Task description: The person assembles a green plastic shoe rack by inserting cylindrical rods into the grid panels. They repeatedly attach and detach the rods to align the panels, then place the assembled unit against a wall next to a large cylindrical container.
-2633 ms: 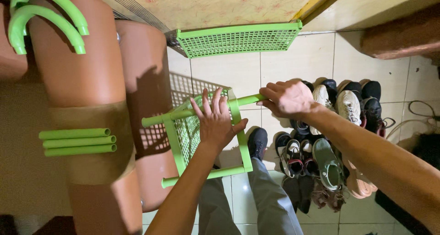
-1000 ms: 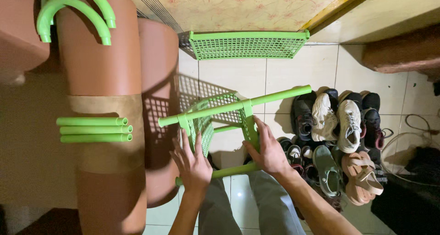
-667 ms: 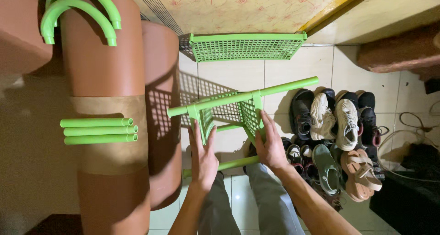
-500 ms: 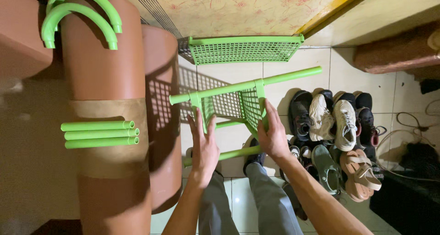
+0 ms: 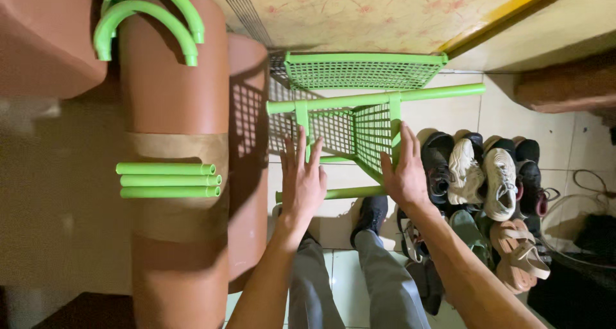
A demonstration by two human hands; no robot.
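Head view looks straight down on both hands w/ a half-built green rack [image 5: 350, 136] between them. Left hand [image 5: 301, 181] is flat, fingers spread and straight, palm pressed on the rack's left mesh side; not curled round anything, so it props rather than grips, prob. to keep that side from folding in. Right hand [image 5: 404, 175] lies on the right mesh side and its upright, fingers [image 5: 396, 143] pointing up along the post, thumb toward the lower tube; looks like a loose clasp, but whether the fingers close fully round the post can't be told.

Rack sits tilted above the tile floor [image 5: 449, 114], top tube running just beyond both sets of fingertips, lower tube passing under the heels of the palms. Two hands, one per side, keep the frame square while it's off the ground.

Beyond the fingertips, a spare mesh shelf [image 5: 362, 72] leans at the wall. Left of the left hand, well apart, three straight green tubes [image 5: 168, 180] lie side by side on a brown cushion [image 5: 173, 98]; two curved tubes [image 5: 151, 14] hook over its far end. Parts are parked there within reach, approx. Right of the right hand, a cluster of shoes [image 5: 487, 175] on the floor, near but not touching the rack.
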